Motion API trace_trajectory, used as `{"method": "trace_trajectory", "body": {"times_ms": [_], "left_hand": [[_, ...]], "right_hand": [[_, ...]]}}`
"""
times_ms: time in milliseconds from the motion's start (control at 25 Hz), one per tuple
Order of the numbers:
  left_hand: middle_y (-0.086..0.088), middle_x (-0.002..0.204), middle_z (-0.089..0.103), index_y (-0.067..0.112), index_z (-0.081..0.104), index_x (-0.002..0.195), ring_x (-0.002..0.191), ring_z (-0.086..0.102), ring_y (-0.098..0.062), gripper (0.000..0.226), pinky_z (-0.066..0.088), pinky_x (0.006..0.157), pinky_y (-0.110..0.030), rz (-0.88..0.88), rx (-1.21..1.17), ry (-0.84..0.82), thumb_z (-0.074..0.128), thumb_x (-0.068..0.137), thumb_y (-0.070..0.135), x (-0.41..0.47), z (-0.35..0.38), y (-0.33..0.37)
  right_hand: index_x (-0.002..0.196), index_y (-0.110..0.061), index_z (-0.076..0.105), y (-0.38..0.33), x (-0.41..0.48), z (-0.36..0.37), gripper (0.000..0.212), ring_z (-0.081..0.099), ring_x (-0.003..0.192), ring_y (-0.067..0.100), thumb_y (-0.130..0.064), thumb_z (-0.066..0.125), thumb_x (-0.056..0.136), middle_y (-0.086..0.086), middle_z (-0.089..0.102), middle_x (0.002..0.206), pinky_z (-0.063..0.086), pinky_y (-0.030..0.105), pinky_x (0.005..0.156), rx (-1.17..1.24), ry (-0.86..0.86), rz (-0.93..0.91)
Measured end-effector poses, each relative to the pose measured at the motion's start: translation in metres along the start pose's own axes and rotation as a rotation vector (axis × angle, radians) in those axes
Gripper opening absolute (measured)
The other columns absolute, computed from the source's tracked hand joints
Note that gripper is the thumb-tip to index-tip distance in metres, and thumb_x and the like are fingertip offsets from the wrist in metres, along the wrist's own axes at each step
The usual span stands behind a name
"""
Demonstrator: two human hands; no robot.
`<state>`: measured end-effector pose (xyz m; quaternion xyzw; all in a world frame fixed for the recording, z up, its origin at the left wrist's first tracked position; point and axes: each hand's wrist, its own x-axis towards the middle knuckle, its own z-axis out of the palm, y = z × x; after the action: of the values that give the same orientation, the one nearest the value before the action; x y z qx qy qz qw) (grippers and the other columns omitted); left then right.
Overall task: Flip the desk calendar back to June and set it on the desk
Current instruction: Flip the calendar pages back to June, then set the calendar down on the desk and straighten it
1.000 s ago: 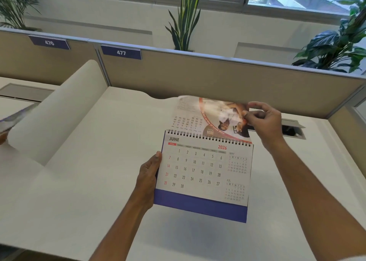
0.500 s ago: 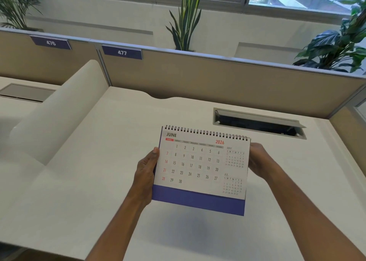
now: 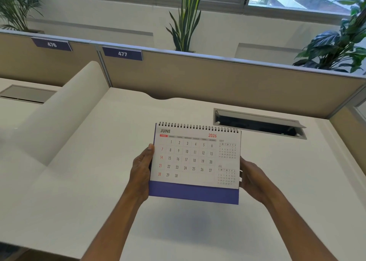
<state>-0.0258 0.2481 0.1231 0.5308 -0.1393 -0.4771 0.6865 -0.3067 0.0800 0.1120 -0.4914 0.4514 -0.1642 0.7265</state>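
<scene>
A spiral-bound desk calendar (image 3: pixel 195 161) with a purple base strip faces me, showing JUNE 2026. It is held in the air above the white desk (image 3: pixel 99 181), casting a shadow below it. My left hand (image 3: pixel 141 171) grips its left edge, thumb on the front near the top corner. My right hand (image 3: pixel 252 176) holds the right edge from behind, its fingers mostly hidden by the calendar.
An open cable tray slot (image 3: pixel 257 124) is cut into the desk behind the calendar. A beige partition (image 3: pixel 217 78) with the label 477 (image 3: pixel 122 53) closes the back. A white curved divider (image 3: pixel 59 112) rises on the left. Plants stand behind the partition.
My right hand flipped the picture page over the spiral to the back, then dropped to the calendar's right edge. The calendar now shows June alone and sits slightly more upright.
</scene>
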Motion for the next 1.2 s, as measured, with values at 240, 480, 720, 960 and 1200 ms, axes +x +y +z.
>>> {"method": "trace_trajectory", "body": {"times_ms": [240, 480, 720, 960, 1200], "left_hand": [[-0.014, 0.117, 0.081, 0.020, 0.078, 0.119, 0.096, 0.080, -0.034, 0.041, 0.067, 0.069, -0.045, 0.012, -0.003, 0.004, 0.051, 0.104, 0.046, 0.002, -0.003, -0.004], [-0.014, 0.113, 0.082, 0.020, 0.080, 0.117, 0.092, 0.081, -0.033, 0.040, 0.066, 0.064, -0.041, 0.013, -0.014, 0.017, 0.050, 0.105, 0.043, 0.004, -0.003, -0.012], [-0.011, 0.113, 0.082, 0.020, 0.078, 0.117, 0.092, 0.081, -0.030, 0.038, 0.066, 0.064, -0.040, 0.050, 0.040, 0.022, 0.048, 0.107, 0.041, 0.007, -0.004, -0.016], [-0.003, 0.103, 0.084, 0.028, 0.077, 0.102, 0.080, 0.080, -0.017, 0.035, 0.063, 0.060, -0.030, 0.097, 0.228, 0.096, 0.047, 0.107, 0.044, 0.010, -0.009, -0.022], [0.007, 0.099, 0.083, 0.030, 0.073, 0.098, 0.082, 0.079, -0.010, 0.037, 0.065, 0.066, -0.029, 0.097, 0.361, 0.110, 0.041, 0.109, 0.046, 0.022, -0.011, -0.023]], "right_hand": [[0.114, -0.034, 0.074, -0.003, -0.016, 0.023, 0.045, 0.069, 0.113, 0.019, -0.063, 0.044, 0.099, -0.008, 0.079, 0.113, 0.052, 0.052, 0.104, -0.136, 0.280, -0.101], [0.097, -0.032, 0.078, -0.012, -0.021, 0.041, 0.044, 0.077, 0.091, 0.015, -0.054, 0.041, 0.104, -0.006, 0.081, 0.098, 0.059, 0.028, 0.069, -0.023, 0.357, -0.191], [0.107, -0.038, 0.076, -0.004, -0.009, 0.055, 0.027, 0.079, 0.086, 0.008, -0.040, 0.049, 0.105, -0.008, 0.082, 0.102, 0.060, 0.025, 0.054, 0.185, 0.319, -0.168], [0.116, -0.050, 0.068, 0.004, 0.002, 0.064, 0.027, 0.077, 0.091, 0.012, -0.040, 0.045, 0.107, -0.017, 0.080, 0.103, 0.059, 0.027, 0.057, 0.078, 0.341, -0.118], [0.124, -0.051, 0.064, 0.005, 0.013, 0.069, 0.029, 0.073, 0.101, 0.010, -0.034, 0.049, 0.106, -0.017, 0.079, 0.109, 0.060, 0.031, 0.061, 0.117, 0.324, -0.134]]}}
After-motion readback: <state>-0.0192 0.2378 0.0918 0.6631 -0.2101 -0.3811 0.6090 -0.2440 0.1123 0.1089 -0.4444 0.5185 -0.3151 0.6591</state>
